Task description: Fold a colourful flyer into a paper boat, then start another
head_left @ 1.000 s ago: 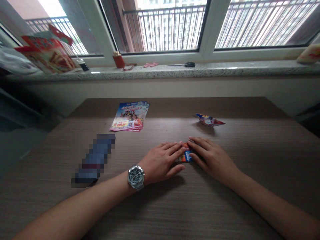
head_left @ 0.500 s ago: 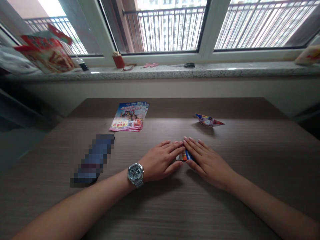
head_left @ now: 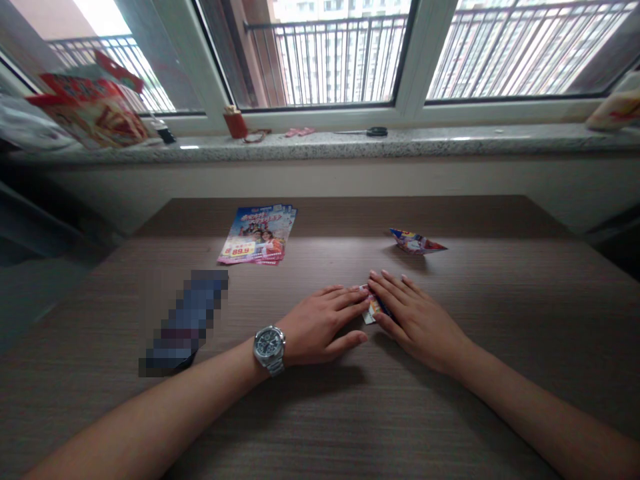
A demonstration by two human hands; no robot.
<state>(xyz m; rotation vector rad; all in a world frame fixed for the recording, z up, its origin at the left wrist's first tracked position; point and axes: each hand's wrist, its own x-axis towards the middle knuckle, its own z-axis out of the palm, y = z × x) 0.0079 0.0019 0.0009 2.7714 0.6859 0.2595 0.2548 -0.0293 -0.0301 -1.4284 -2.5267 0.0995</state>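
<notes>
Head view: a brown table (head_left: 330,433) stands below a speckled window sill (head_left: 440,142).
Printed paper: the small printed paper (head_left: 372,309) lies at mid-table, showing between the left hand (head_left: 323,325) and the right hand (head_left: 415,320), which cover its two sides.
Paper's direction: the strip in sight seems to run away from the person, its pale near end pointing back toward them; with both sides hidden, the full long axis cannot be told.
Left grip: unclosed, fingers stretched over the paper's left side, thumb spread on the near side; a watch (head_left: 270,343) circles the wrist.
Right grip: flat and uncurled, fingers together over the right side, their tips just beside the left fingertips.
Folded paper: a pointed folded paper (head_left: 417,243) sits beyond the right hand, long axis nearly left to right, its right tip slightly nearer the person.
Flyers: a fanned stack of flyers (head_left: 259,235) lies far left.
Pixelated object: a dark blue pixelated object (head_left: 185,323) slants near the left forearm.
Sill: scissors (head_left: 377,131) lie there, handles rightward.
</notes>
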